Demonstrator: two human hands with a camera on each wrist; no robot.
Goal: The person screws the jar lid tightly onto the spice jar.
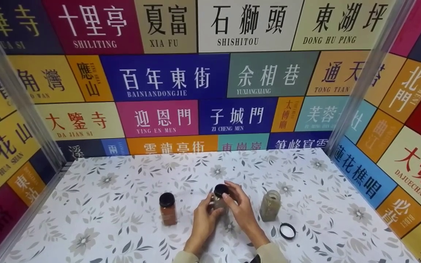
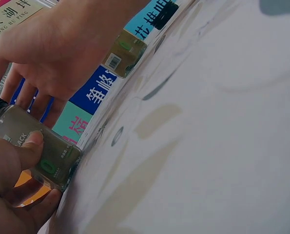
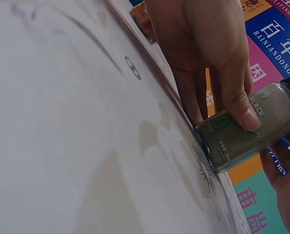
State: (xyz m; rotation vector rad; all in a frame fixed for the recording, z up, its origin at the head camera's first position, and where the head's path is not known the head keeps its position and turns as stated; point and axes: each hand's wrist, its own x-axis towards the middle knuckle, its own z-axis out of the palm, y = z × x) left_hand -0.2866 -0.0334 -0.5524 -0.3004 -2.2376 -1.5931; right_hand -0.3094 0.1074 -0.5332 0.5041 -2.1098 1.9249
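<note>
A glass spice jar of grey-brown powder, its label reading "BLACK", stands upright near the table's middle with a black lid on top. My left hand grips the jar's body, thumb across the label in the right wrist view. At the lid, my right hand has its thumb on the near side and its index finger reaching round behind. The right hand's other fingers hang extended beside the jar in the left wrist view.
To the right stands an uncapped jar of similar greyish powder. Its neighbour is a loose black lid, white inside face up. On the left is a capped jar of reddish-brown powder. A flowered cloth covers the table; printed panels wall it in.
</note>
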